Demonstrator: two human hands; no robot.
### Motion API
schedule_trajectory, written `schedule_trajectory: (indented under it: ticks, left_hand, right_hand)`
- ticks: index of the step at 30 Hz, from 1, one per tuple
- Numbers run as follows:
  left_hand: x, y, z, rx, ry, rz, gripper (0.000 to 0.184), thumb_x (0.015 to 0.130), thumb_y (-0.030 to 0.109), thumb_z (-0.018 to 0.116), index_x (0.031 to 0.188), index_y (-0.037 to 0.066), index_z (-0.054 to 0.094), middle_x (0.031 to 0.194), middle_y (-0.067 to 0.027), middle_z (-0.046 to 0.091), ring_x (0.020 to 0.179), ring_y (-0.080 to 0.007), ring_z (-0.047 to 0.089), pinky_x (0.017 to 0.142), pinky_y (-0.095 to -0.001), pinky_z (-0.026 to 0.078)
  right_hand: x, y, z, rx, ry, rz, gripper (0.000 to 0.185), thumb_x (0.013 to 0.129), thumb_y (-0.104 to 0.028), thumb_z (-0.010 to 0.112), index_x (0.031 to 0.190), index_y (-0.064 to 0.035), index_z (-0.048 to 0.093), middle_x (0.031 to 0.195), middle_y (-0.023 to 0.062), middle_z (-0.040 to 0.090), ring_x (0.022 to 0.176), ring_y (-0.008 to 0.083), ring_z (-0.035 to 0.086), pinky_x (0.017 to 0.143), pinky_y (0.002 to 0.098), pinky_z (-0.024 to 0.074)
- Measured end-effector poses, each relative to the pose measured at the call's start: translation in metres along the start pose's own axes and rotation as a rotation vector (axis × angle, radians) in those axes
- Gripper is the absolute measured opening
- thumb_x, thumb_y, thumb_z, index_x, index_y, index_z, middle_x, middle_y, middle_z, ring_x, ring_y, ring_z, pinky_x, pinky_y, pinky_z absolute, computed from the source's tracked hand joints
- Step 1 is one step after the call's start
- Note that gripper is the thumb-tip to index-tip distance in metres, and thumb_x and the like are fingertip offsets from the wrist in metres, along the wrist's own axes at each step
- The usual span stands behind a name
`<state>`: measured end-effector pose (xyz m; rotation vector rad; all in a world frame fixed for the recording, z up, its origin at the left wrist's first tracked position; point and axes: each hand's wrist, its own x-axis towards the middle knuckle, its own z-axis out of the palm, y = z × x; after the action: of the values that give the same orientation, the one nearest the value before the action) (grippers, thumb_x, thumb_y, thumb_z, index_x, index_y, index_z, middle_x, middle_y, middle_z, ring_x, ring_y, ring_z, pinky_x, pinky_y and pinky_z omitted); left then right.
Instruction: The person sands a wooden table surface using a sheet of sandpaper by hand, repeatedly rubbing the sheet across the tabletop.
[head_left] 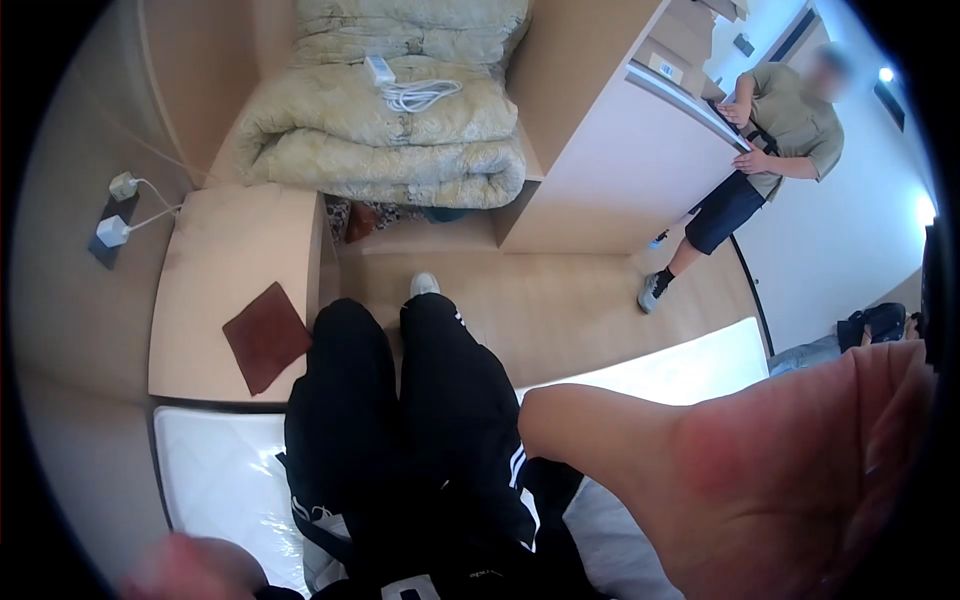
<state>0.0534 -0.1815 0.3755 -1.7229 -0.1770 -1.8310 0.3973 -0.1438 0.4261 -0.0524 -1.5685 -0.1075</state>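
My right hand [770,470] is raised very close to the camera and fills the lower right. Its wrist and the heel of the palm show, but the fingers run out of view, so I cannot see whether it holds anything. At the bottom left edge, my left hand [190,568] is a blur above the plastic-covered mattress [220,450]. Its fingers are not distinct. The nearest loose thing to it is a brown square cloth or leather piece [267,338] lying flat on a low wooden cabinet [215,250].
A folded quilt [400,160] fills a wooden recess, with a white power strip [379,70] and coiled cable [420,95] on top. Plugs [113,231] sit in the left wall outlet. Another person [795,120] stands at the right, hands on a cabinet edge [690,105].
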Motion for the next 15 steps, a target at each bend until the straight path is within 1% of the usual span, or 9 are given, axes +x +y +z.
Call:
schedule_trajectory:
  ticks: [3, 5, 6, 7, 10, 15]
  left_hand:
    - [-0.001, -0.030, 0.007, -0.325, -0.228, -0.341, 0.075, 0.079, 0.001, 0.053, 0.143, 0.004, 0.015, 0.144, -0.0162, 0.028, 0.116, -0.0260, 0.046, 0.096, -0.0380, 0.036]
    - [0.011, -0.041, 0.015, -0.478, -0.412, -0.448, 0.084, 0.081, 0.013, 0.054, 0.151, 0.008, 0.006, 0.155, -0.0144, 0.017, 0.123, -0.0279, 0.044, 0.099, -0.0398, 0.036]
    - [0.026, -0.046, 0.015, -0.521, -0.509, -0.425, 0.083, 0.087, 0.029, 0.053, 0.151, 0.012, 0.003, 0.157, -0.0103, 0.012, 0.123, -0.0274, 0.043, 0.098, -0.0405, 0.038]
    - [0.035, -0.048, 0.021, -0.524, -0.558, -0.389, 0.082, 0.087, 0.028, 0.053, 0.150, 0.012, 0.004, 0.156, -0.0105, 0.013, 0.122, -0.0274, 0.043, 0.098, -0.0404, 0.038]
    - [0.038, -0.045, 0.025, -0.492, -0.601, -0.329, 0.078, 0.087, 0.026, 0.053, 0.148, 0.011, 0.007, 0.154, -0.0109, 0.015, 0.121, -0.0273, 0.044, 0.097, -0.0401, 0.038]
    - [0.029, -0.032, 0.024, -0.426, -0.577, -0.316, 0.073, 0.086, 0.023, 0.053, 0.145, 0.010, 0.012, 0.150, -0.0115, 0.019, 0.119, -0.0272, 0.046, 0.096, -0.0397, 0.039]
  right_hand:
    - [0.001, -0.004, 0.003, -0.002, -0.003, -0.017, 0.023, 0.087, -0.017, 0.054, 0.108, -0.0079, 0.055, 0.101, 0.0055, 0.055, 0.095, 0.0158, 0.050, 0.083, 0.0310, 0.0378]
    - [0.000, -0.003, 0.009, 0.010, -0.001, -0.009, 0.023, 0.087, -0.017, 0.055, 0.108, -0.0082, 0.055, 0.101, 0.0052, 0.055, 0.095, 0.0156, 0.050, 0.083, 0.0308, 0.0377]
    - [-0.001, -0.001, 0.012, 0.026, 0.001, -0.002, 0.023, 0.087, -0.017, 0.055, 0.108, -0.0084, 0.055, 0.101, 0.0051, 0.055, 0.095, 0.0156, 0.050, 0.083, 0.0308, 0.0376]
    - [-0.003, 0.001, 0.015, 0.043, 0.005, 0.004, 0.023, 0.087, -0.017, 0.055, 0.108, -0.0085, 0.055, 0.101, 0.0050, 0.055, 0.095, 0.0155, 0.050, 0.082, 0.0307, 0.0376]
    - [-0.013, 0.012, 0.029, 0.072, 0.009, 0.035, 0.022, 0.087, -0.017, 0.055, 0.107, -0.0089, 0.055, 0.101, 0.0046, 0.055, 0.095, 0.0153, 0.049, 0.082, 0.0305, 0.0374]
    - [-0.023, 0.019, 0.043, 0.122, -0.027, 0.094, 0.022, 0.086, -0.017, 0.055, 0.107, -0.0097, 0.055, 0.100, 0.0040, 0.054, 0.095, 0.0149, 0.049, 0.081, 0.0302, 0.0370]
